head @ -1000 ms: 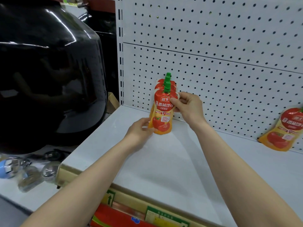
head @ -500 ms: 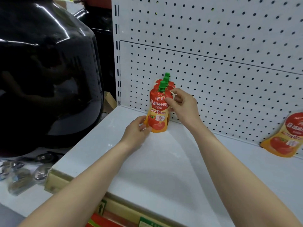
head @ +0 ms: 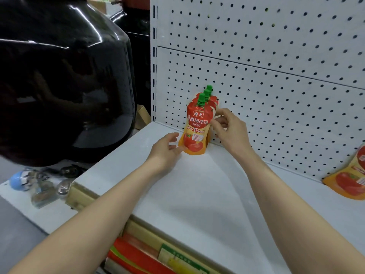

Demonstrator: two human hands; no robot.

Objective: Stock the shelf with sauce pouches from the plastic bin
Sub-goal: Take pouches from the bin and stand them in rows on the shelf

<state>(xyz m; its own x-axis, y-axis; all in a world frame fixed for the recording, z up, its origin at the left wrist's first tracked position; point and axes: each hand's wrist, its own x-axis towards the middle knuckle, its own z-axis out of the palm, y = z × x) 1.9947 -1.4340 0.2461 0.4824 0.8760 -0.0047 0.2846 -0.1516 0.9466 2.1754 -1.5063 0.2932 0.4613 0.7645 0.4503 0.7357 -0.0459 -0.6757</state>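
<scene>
Three red and orange sauce pouches (head: pixel 196 127) with green caps stand upright in a row, one behind another, at the back left of the white shelf (head: pixel 197 194), against the pegboard. My left hand (head: pixel 166 150) lies low at the front pouch's bottom left corner, fingers relaxed and just touching it. My right hand (head: pixel 227 127) pinches the right edge of the pouches with thumb and fingers. Another pouch (head: pixel 349 177) leans on the pegboard at the far right. No plastic bin is in view.
A large glossy black jar (head: pixel 63 80) bulges close to the shelf's left side. Small wrapped objects (head: pixel 39 186) lie on a lower surface at the left. Red and green packs (head: pixel 142 258) sit under the shelf's front lip. White pegboard (head: pixel 276 76) backs the shelf.
The front pouch has come down from the air and stands on the shelf before the other two. My left hand has loosened from its bottom corner; the right stays at its edge.
</scene>
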